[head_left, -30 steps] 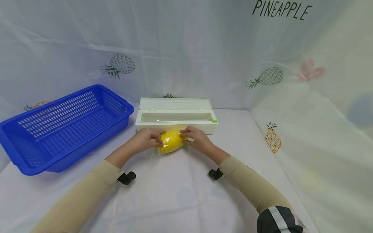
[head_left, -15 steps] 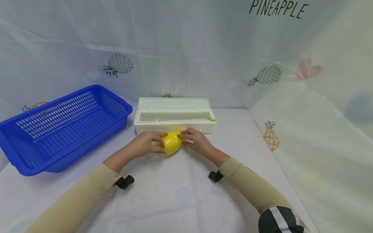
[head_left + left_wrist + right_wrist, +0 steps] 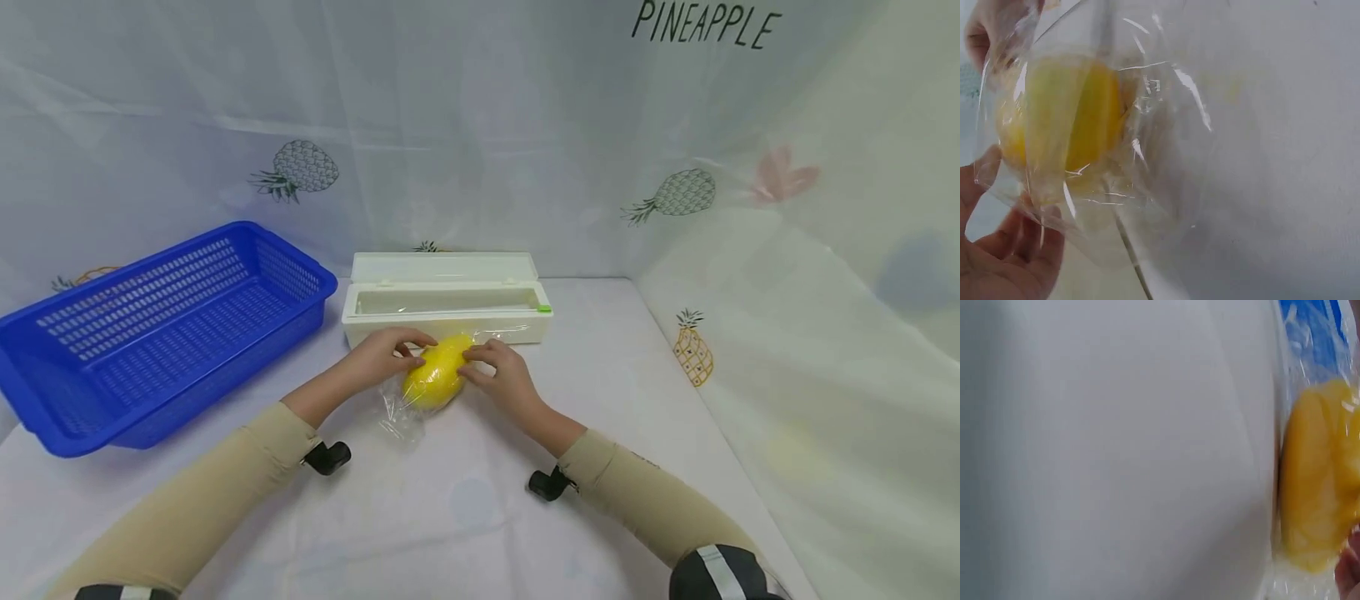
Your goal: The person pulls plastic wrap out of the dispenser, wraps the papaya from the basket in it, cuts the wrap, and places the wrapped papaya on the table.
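A shiny yellow lemon-shaped fruit lies tilted on the white cloth, in clear plastic wrap whose loose crumpled end sticks out toward the front left. My left hand holds the wrapped fruit at its upper left side between thumb and fingers. Across from it, my right hand pinches the wrap at the fruit's right side. In the left wrist view the film balloons loosely around the fruit, with my left fingers at its edge. The right wrist view catches only fingertips beside the fruit.
Right behind the hands stands a white plastic-wrap dispenser with its lid up and a green slider at its right end. A blue slotted basket stands at the left. Pineapple-printed curtains rise behind and at the right.
The fruit has turned so its near end points more toward the front left, and the loose wrap end shows more. Both hands have shifted their fingers on it; the right hand has come slightly nearer.
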Tool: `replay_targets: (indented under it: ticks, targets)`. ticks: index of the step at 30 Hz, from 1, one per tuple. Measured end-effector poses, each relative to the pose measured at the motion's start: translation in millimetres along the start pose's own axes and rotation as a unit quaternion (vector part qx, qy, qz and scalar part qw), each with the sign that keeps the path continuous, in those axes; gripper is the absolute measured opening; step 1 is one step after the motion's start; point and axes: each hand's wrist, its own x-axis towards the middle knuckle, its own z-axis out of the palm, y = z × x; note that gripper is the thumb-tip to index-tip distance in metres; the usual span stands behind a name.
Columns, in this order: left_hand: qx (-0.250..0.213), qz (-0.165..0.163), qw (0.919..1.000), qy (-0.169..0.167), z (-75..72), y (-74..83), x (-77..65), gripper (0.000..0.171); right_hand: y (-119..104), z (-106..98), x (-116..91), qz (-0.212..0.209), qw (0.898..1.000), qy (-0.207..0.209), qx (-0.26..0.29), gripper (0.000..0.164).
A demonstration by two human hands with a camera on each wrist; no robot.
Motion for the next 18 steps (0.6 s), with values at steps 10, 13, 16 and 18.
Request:
replay_targets:
  ticks: [10,13,16,18]
  targets:
    - [-0.161,-0.055,0.9766,-0.131,6.0,-16.9,-2.9,0.060,-12.1,9.7,-15.3,0.225,0.944,0.031,0.239,0.031]
    - [-0.177,-0.058,0.9745,-0.125,11.0,-18.5,-6.2,0.059,-9.7,11.3,-16.8,0.247,0.916,0.013,0.318,0.035]
    - [-0.180,-0.058,0.9763,-0.106,17.9,-15.5,-10.3,0.058,-5.5,11.7,-19.9,0.254,0.887,0.002,0.384,0.039]
    - [-0.193,-0.059,0.9749,-0.094,22.8,-10.8,-13.8,0.059,-2.2,10.1,-22.1,0.247,0.875,-0.002,0.416,0.040]
